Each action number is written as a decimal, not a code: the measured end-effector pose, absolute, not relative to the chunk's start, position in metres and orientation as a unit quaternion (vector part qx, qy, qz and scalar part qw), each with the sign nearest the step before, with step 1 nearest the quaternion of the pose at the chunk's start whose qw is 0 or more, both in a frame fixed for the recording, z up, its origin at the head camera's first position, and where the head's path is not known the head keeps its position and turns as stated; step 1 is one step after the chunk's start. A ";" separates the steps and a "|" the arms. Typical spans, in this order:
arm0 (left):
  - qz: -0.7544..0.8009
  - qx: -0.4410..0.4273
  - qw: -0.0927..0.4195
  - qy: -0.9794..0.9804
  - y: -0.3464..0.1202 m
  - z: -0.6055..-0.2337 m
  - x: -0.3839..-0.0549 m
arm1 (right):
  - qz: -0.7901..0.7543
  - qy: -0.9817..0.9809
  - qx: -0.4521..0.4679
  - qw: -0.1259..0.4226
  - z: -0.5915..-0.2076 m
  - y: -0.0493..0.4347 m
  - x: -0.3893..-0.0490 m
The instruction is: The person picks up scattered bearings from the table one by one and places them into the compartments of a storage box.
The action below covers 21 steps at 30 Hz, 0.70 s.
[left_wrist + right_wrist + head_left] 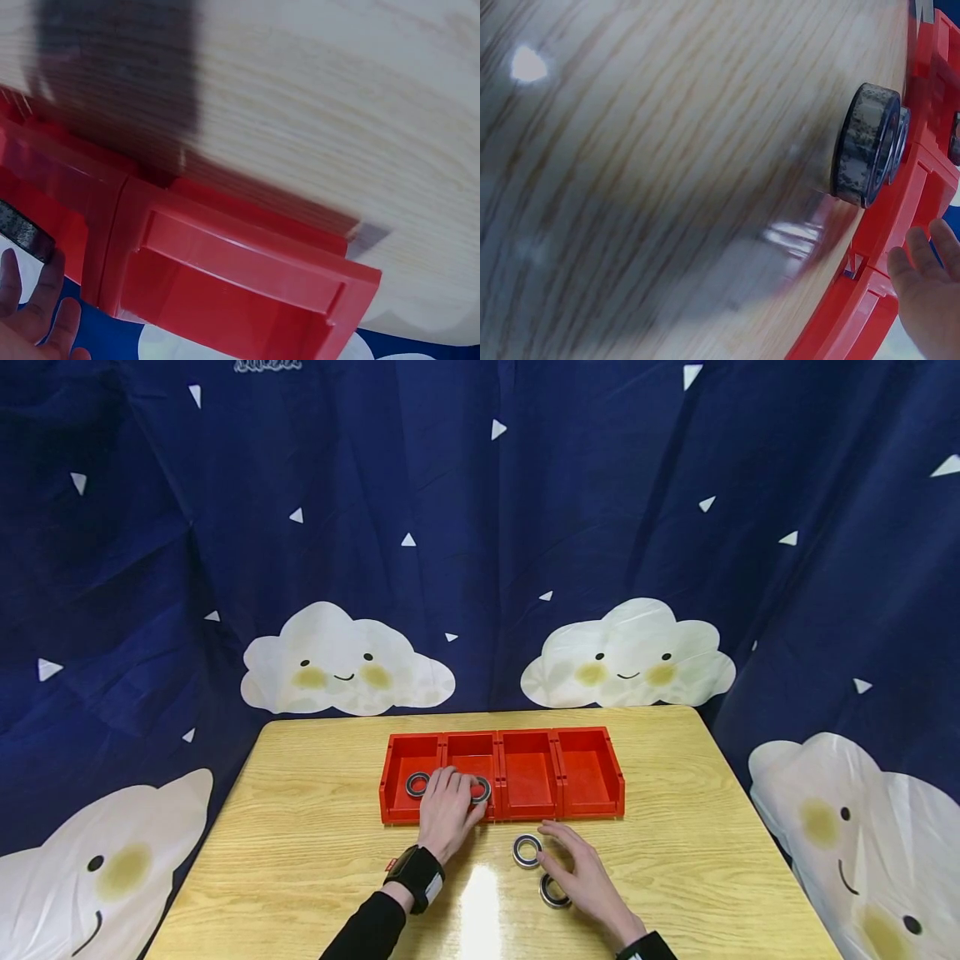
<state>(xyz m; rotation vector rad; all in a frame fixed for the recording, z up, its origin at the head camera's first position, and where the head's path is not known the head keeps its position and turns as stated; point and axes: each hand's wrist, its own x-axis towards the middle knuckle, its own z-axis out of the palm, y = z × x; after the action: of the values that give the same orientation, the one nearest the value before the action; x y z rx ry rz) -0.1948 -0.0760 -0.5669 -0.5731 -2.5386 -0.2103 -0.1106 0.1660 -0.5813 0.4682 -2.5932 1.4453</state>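
Observation:
My left hand [445, 812] reaches into the second compartment from the left of a red bin row [504, 815]. Between its thumb and fingers it pinches a ball bearing [486, 792], a dark-edged metal ring whose rim [26, 231] shows at the left of the left wrist view. Another bearing [410, 786] lies in the leftmost compartment. On the table, in front of the bins, are two more bearings, a farther one [517, 852] and a nearer one [548, 897]. Over them hovers my right hand [588, 878], fingers extended and loosely spread, gripping nothing; whether it touches either is unclear.
The third compartment [528, 772] and the fourth compartment [588, 768] show bare red floors. Beneath everything is a light wooden table [322, 810], and a dark blue curtain [480, 527] with cloud prints hangs behind its back edge.

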 end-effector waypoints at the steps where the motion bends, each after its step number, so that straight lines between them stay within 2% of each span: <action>1: -0.071 -0.209 0.261 -0.940 -0.076 -0.567 -0.196 | 0.482 -0.861 0.153 0.064 -0.581 0.166 -0.111; 21: 0.028 -0.190 0.208 -0.959 -0.067 -0.566 -0.221 | 0.483 -0.861 0.148 0.056 -0.580 0.166 -0.109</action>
<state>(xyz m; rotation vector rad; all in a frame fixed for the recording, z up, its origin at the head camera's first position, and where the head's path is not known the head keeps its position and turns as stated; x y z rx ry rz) -0.2206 -0.0673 -0.5656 -0.5301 -2.6687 0.0772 -0.1095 0.1656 -0.5799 0.4483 -2.6135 1.4659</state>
